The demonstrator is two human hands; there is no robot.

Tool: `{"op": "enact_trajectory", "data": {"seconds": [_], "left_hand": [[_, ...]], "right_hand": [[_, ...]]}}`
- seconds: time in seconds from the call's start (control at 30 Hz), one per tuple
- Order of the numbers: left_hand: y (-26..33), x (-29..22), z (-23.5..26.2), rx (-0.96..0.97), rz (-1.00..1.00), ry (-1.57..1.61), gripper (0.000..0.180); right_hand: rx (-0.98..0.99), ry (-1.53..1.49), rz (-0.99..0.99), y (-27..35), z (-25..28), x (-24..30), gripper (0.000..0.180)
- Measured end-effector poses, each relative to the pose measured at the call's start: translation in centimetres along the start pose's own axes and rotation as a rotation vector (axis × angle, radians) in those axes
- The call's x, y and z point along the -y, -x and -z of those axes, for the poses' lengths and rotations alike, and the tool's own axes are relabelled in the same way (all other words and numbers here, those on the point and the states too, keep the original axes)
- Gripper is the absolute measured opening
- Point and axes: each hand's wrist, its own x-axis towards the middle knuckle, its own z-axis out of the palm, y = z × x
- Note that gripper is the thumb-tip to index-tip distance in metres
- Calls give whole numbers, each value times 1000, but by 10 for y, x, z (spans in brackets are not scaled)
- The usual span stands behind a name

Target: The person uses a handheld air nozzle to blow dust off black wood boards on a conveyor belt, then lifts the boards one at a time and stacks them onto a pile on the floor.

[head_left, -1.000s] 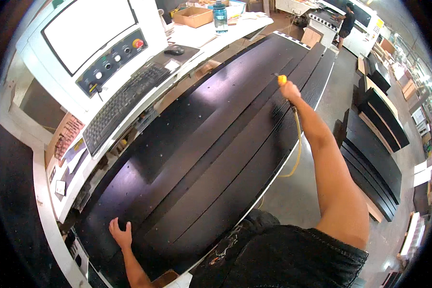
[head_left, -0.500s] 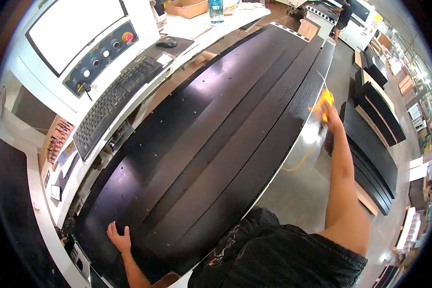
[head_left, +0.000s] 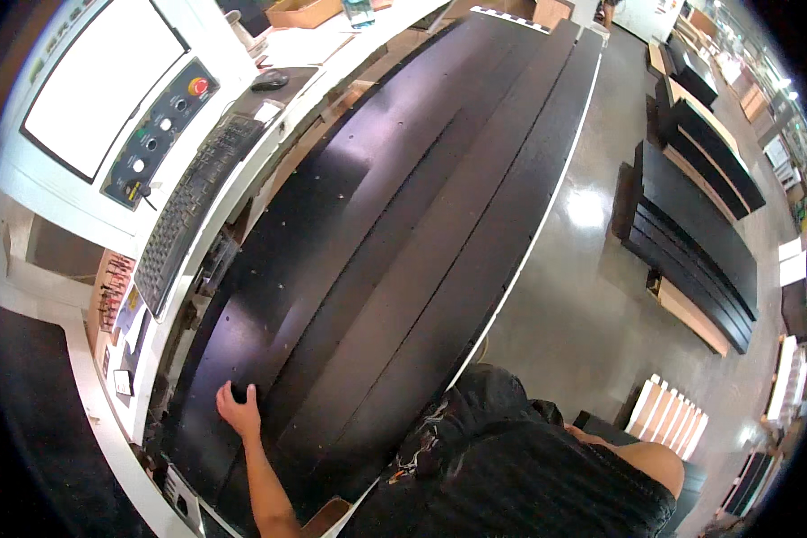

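Note:
Long black boards [head_left: 480,247] lie side by side on a wide black work surface [head_left: 300,193] in front of me. Over the near left part of that surface is my left hand [head_left: 239,412], empty, its thumb and fingers spread. It appears to rest on the black surface, though contact is hard to tell. Of my right arm only the bare upper part [head_left: 647,462] shows at the lower right; the hand itself is out of sight behind my body, with whatever it holds.
On the left stand a machine control panel [head_left: 159,134], a keyboard [head_left: 193,202] and a mouse [head_left: 270,81]. Stacked black panels [head_left: 695,238] sit on the floor at the right, near a slatted light wood piece [head_left: 668,417]. A person [head_left: 609,13] is partly visible far off.
My right hand, which held an orange-yellow handheld tool with a thin nozzle over the boards' right edge, has swung back out of view. My left hand stays on the left, fingers still spread.

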Motion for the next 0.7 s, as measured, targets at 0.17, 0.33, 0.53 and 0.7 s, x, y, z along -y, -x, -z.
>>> {"op": "enact_trajectory", "data": {"seconds": [0.17,0.33,0.53,0.7], "left_hand": [[-61,-34,-15,87,-95,89,71],[-64,-144,-20,364,-387,86,98],[-29,-120,-3,398,-372,25,103],[10,-60,15,292,-286,-42,100]], "right_hand": [[-32,16,59,-31,15,31,35],[-217,23,177,-53,75,71,31],[-567,46,905,-7,7,201,42],[-661,21,1258,6,-59,270,35]]}}
